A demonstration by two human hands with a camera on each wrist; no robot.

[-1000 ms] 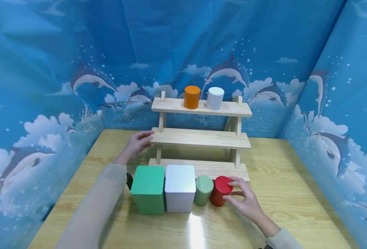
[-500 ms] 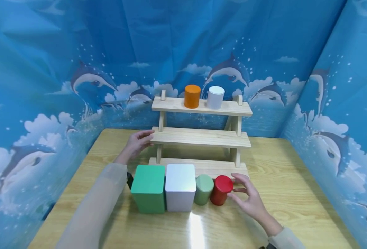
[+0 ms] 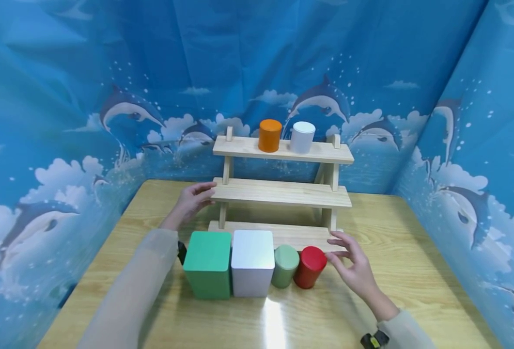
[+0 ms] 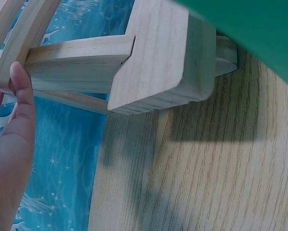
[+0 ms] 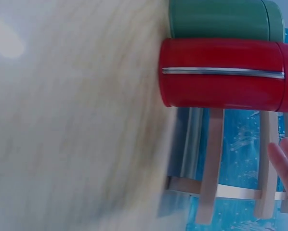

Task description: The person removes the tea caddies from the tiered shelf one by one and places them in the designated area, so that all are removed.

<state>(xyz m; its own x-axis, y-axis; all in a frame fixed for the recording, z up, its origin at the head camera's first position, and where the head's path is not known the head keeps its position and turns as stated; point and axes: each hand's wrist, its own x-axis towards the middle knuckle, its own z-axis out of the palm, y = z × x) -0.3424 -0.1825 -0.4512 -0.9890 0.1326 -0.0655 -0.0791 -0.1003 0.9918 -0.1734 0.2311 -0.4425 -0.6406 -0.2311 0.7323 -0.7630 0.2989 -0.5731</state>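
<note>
My left hand (image 3: 191, 203) grips the left end of the middle board of a three-tier wooden display shelf (image 3: 278, 191). In the left wrist view its thumb (image 4: 22, 91) presses one side of that board; the other fingers are partly cut off. Just right of a red round tin (image 3: 310, 267), my right hand (image 3: 354, 266) is held with fingers apart, nothing in it. Its fingertips overlap the right end of the bottom board; touching, I cannot tell. The right wrist view shows the red tin (image 5: 221, 91) standing apart from the fingers.
Left of the red tin stand a pale green round tin (image 3: 285, 266), a tall white box (image 3: 253, 264) and a green box (image 3: 208, 266), in a row before the shelf. An orange tin (image 3: 269, 136) and a white tin (image 3: 302, 138) stand on the top board. Dolphin-print cloth hangs behind.
My right hand has let go of the red tin and drawn away to the right. The tin stays where it was. My left hand has not moved.
</note>
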